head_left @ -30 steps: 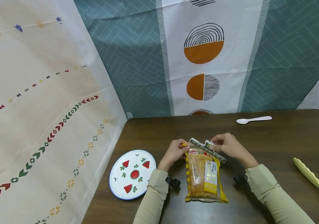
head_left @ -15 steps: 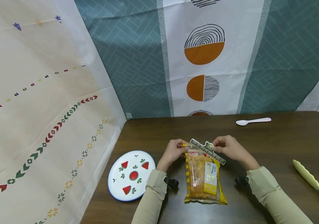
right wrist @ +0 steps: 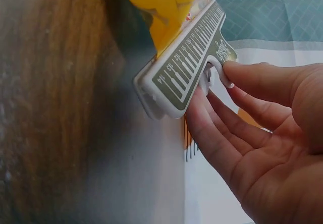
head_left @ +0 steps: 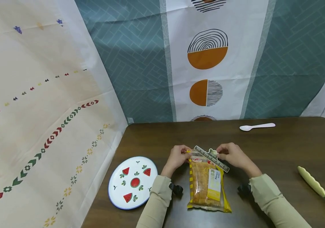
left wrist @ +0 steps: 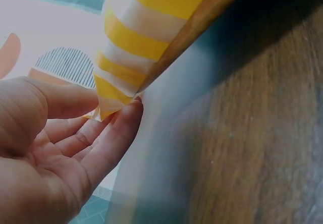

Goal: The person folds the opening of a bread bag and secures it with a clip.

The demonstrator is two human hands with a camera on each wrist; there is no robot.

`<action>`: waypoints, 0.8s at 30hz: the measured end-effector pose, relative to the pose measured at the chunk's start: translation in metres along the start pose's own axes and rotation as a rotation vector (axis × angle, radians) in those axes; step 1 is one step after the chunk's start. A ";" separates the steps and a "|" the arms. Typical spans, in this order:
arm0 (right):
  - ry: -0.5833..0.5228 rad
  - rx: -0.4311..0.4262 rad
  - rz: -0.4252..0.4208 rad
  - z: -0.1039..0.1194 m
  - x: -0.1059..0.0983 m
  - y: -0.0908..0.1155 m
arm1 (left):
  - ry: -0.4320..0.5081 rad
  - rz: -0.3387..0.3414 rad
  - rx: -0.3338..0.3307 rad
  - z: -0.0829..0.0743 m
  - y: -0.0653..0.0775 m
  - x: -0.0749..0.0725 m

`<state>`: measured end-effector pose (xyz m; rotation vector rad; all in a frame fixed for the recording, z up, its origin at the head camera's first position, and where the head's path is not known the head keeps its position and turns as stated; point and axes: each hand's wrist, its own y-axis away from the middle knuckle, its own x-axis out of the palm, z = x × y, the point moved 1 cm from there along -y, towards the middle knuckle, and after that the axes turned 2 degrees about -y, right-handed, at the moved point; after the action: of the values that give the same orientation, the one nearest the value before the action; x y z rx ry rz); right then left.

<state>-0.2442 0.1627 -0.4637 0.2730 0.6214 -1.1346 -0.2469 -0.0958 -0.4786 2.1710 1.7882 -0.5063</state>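
A yellow and clear bag of bread [head_left: 200,183] lies on the table in the head view, its top toward the far side. My left hand [head_left: 177,159] pinches the bag's upper left corner between thumb and fingers, plain in the left wrist view on the yellow-striped edge [left wrist: 133,47]. Slanting across the bag's upper right corner is a long clip [head_left: 211,159] with ruler markings. My right hand [head_left: 236,157] pinches the handle of this clip [right wrist: 189,62] with thumb and fingers. In the right wrist view the yellow bag corner runs in behind the ruler bar.
A white plate with watermelon prints [head_left: 134,196] sits left of the bag, beside my left sleeve. A white spoon [head_left: 257,127] lies near the table's far edge. At the right is a utensil with a pale yellow handle [head_left: 312,182]. Patterned cloths hang behind and at left.
The whole scene sits slightly lower in the head view. Both hands keep their places at the bag and the clip, and the clip stays slanted over the bag's corner.
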 end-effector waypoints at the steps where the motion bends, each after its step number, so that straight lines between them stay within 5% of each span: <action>1: 0.001 0.004 0.003 0.000 0.001 0.000 | -0.008 0.001 -0.001 0.000 0.000 0.000; 24: 0.070 0.058 0.027 -0.010 0.006 -0.006 | -0.074 0.011 -0.009 0.003 -0.005 0.002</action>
<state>-0.2515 0.1611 -0.4749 0.3714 0.6454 -1.1221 -0.2520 -0.0946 -0.4819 2.1265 1.7351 -0.5674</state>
